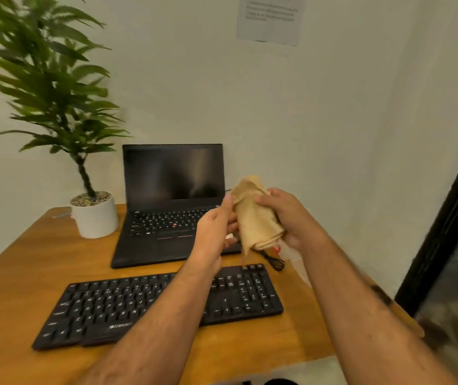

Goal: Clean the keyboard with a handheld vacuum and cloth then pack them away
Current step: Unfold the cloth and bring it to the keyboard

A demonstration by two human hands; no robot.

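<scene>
Lowest in the frame, the black keyboard [161, 304] is laid flat on the wooden desk [14, 287]. Right of centre above it, a tan cloth [254, 215] is gripped by the right hand [289, 218] and pinched by the left hand [216, 232]. Something white, maybe the vacuum [291, 254], is half hidden under the right hand. A laptop [172, 201] and potted plant [94, 215] are parked behind.

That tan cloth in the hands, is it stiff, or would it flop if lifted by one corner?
Probably floppy: the tan cloth bunches and folds between the left hand and right hand, and one end hangs limp. It looks light, held by curled fingers alone. Its woven texture likely resists slipping.
</scene>
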